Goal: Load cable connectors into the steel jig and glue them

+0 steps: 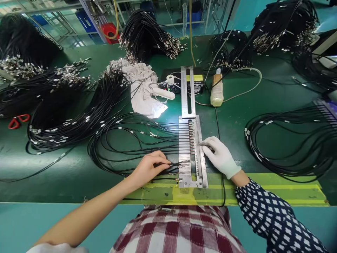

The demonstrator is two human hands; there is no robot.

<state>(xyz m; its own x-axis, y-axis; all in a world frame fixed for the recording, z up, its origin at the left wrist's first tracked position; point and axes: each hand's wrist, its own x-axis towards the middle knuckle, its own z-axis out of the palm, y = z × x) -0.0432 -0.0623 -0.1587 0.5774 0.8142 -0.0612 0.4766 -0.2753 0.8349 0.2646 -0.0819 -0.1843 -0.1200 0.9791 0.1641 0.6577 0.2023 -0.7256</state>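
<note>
My bare left hand point(151, 167) is closed in a pinch on a black cable point(176, 163), at the left side of a slotted metal fixture point(185, 154). The cable's end reaches over the fixture's lower slots. Above it, several black cables point(168, 138) lie side by side in the slots, their metal-tipped ends over the long opening. My right hand point(219, 156), in a white glove, has its thumb and fingers bent against the right edge bar of the fixture. A few more cable ends lie beneath my left hand, by the fixture's lower left edge.
A second metal frame point(187, 91) extends behind the fixture, in front of a black control box point(201, 84). A small white lamp point(163, 93), white cloth point(143, 98) and wrapped tool point(217, 89) lie nearby. Cable bundles point(102, 95) cover the left; coiled cables point(263, 154) lie right. Red-handled scissors point(19, 121) lie far left.
</note>
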